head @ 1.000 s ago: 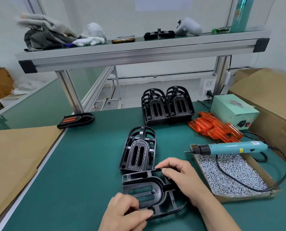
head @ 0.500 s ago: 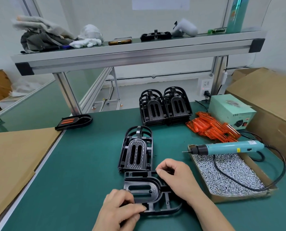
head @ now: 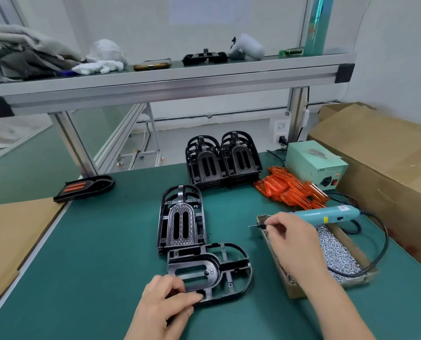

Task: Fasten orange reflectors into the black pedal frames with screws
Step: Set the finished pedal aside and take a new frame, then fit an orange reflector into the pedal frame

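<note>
A black pedal frame (head: 229, 268) lies flat on the green mat, underside up. My left hand (head: 165, 305) grips its near left edge, thumb on top. My right hand (head: 293, 239) is over the cardboard box of screws (head: 337, 256), its fingers and thumb curled round the front end of the teal electric screwdriver (head: 332, 213), which lies across the box. The bit tip (head: 252, 226) pokes out left of my fingers. A pile of orange reflectors (head: 290, 192) lies behind the box. No reflector is visible in the held frame.
A short stack of pedal frames (head: 181, 217) sits just behind the held one; two taller stacks (head: 223, 160) stand further back. One pedal with orange reflectors (head: 84, 187) lies at the far left edge. A green power supply (head: 315, 163) and large cardboard boxes (head: 388, 155) are on the right.
My right hand left the top edge of the pedal frame and moved right to the screwdriver's front end. My left hand kept its hold on the frame.
</note>
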`<control>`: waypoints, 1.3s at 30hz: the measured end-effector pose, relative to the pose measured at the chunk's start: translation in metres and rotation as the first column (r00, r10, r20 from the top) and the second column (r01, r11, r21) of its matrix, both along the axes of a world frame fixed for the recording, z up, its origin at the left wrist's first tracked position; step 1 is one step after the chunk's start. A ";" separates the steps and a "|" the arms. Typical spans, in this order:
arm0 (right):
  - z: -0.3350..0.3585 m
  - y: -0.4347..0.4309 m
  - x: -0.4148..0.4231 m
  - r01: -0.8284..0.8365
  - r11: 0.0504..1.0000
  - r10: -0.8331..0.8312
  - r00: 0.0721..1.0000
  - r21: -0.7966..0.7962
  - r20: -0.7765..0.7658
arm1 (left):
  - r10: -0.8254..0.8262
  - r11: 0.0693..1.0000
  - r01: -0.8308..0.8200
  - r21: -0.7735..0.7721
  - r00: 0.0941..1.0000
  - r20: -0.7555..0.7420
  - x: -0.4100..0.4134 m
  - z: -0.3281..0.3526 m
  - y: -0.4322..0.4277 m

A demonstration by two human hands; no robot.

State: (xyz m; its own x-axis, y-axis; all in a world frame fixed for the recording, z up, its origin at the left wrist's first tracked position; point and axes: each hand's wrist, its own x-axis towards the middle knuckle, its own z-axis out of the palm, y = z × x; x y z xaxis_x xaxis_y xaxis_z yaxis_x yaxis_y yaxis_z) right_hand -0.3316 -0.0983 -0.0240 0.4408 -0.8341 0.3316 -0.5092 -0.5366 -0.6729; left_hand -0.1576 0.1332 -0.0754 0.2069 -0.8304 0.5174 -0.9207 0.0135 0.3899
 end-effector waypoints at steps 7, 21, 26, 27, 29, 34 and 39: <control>0.021 -0.086 0.014 0.210 0.970 -0.229 0.960 -0.126 -0.160 | -0.036 0.999 0.036 -0.009 0.998 0.058 0.001 -0.003 -0.012; 0.030 -0.160 0.037 0.114 0.993 -0.106 0.730 -0.032 -0.676 | -0.056 0.998 0.056 -0.015 0.998 -0.022 0.003 -0.002 -0.013; 0.025 -0.156 0.029 0.133 0.989 -0.147 0.883 -0.062 -0.445 | -0.056 0.998 0.053 -0.041 0.996 -0.075 -0.002 0.002 -0.010; 0.026 -0.155 0.027 0.138 0.987 -0.158 0.912 -0.081 -0.378 | -0.055 0.998 0.051 -0.041 0.995 -0.084 -0.003 0.003 -0.009; 0.033 -0.149 0.025 0.139 0.986 -0.155 0.968 -0.093 -0.199 | -0.050 0.998 0.046 -0.036 0.993 -0.108 -0.004 0.005 -0.008; 0.051 -0.102 0.032 -0.190 0.903 0.016 0.910 0.384 0.414 | -0.014 0.998 0.004 -0.059 0.986 -0.169 -0.008 0.008 -0.008; 0.048 -0.049 0.043 -0.559 0.698 0.206 0.755 0.447 0.623 | 0.103 0.975 -0.161 -0.152 0.938 -0.331 -0.006 0.013 -0.015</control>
State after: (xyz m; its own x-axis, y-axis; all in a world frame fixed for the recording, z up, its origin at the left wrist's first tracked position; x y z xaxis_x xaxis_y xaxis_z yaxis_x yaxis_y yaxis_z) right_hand -0.2883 -0.1475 0.0238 0.6854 -0.7190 0.1148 0.1467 -0.0181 -0.9890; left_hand -0.1638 0.1180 -0.0623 0.4862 -0.6872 0.5397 -0.7463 -0.0053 0.6655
